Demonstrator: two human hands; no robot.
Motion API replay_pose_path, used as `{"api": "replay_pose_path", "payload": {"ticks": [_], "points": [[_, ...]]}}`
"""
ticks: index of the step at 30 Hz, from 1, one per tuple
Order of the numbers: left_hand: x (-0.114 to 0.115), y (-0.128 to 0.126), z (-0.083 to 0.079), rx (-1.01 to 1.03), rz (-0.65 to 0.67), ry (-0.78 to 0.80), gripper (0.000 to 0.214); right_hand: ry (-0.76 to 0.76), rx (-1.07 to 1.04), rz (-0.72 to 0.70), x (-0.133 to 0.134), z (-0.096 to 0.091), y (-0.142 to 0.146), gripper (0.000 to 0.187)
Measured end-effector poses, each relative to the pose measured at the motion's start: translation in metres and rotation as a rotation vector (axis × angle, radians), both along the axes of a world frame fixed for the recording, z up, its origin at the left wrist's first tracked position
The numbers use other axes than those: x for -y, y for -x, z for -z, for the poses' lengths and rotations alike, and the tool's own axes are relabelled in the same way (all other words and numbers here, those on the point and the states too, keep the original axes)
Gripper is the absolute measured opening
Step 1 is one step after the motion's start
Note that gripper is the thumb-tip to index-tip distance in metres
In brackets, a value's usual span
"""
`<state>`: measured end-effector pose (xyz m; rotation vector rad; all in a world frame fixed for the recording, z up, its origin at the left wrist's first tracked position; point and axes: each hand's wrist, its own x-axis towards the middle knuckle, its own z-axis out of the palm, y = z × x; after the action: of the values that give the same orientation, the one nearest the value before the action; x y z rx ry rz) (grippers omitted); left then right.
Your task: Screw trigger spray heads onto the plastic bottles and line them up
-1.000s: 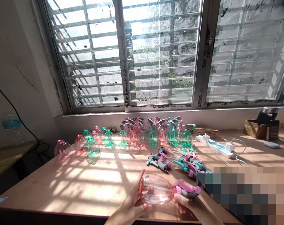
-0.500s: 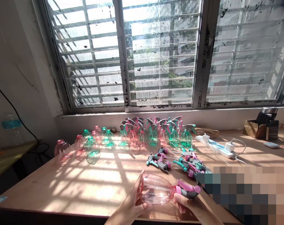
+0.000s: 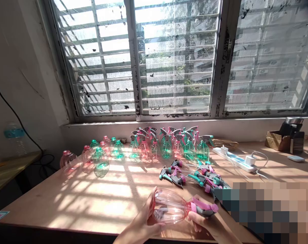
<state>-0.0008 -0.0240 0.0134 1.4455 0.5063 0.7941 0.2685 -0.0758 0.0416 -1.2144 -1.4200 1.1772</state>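
A clear pink spray bottle (image 3: 169, 206) lies on its side between my hands near the table's front edge. My left hand (image 3: 141, 223) cups its base, fingers curled around it. My right hand (image 3: 207, 225) grips the neck, where a pink and grey trigger head (image 3: 203, 207) sits. Just behind lies a pile of loose trigger heads (image 3: 191, 174) in pink, teal and grey.
Several assembled pink and green spray bottles (image 3: 169, 145) stand in rows under the window. Capless bottles (image 3: 98, 159) cluster at the left. A white power strip (image 3: 235, 159) with chargers and a cardboard box (image 3: 278, 139) lie at the right. A blurred patch (image 3: 268, 210) covers the lower right.
The bottle has tilted slightly in my hands, and the view has shifted a little; both hands keep their hold.
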Motion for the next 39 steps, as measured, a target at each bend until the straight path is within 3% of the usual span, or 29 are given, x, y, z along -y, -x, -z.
{"api": "replay_pose_path", "payload": {"ticks": [5, 9, 13, 27, 31, 39], "points": [[0.002, 0.0, -0.003, 0.01, -0.013, -0.005, 0.101, -0.02, -0.023, 0.002, 0.0, 0.003, -0.003, 0.028], [0.005, -0.002, -0.012, 0.006, -0.018, 0.006, 0.111, -0.044, -0.092, -0.038, -0.001, 0.007, -0.003, 0.029], [0.008, -0.002, -0.018, -0.032, -0.016, 0.037, 0.103, -0.007, -0.021, 0.013, -0.002, 0.005, -0.001, 0.021], [0.001, 0.002, 0.0, -0.014, -0.023, 0.049, 0.115, 0.011, 0.007, 0.028, -0.003, 0.006, -0.001, 0.026], [0.0, 0.004, 0.0, -0.047, -0.016, 0.07, 0.107, 0.026, 0.062, 0.024, -0.002, 0.004, -0.001, 0.037], [0.002, 0.003, -0.004, -0.02, -0.007, 0.018, 0.107, -0.008, -0.005, 0.003, -0.003, 0.008, -0.003, 0.028]]}}
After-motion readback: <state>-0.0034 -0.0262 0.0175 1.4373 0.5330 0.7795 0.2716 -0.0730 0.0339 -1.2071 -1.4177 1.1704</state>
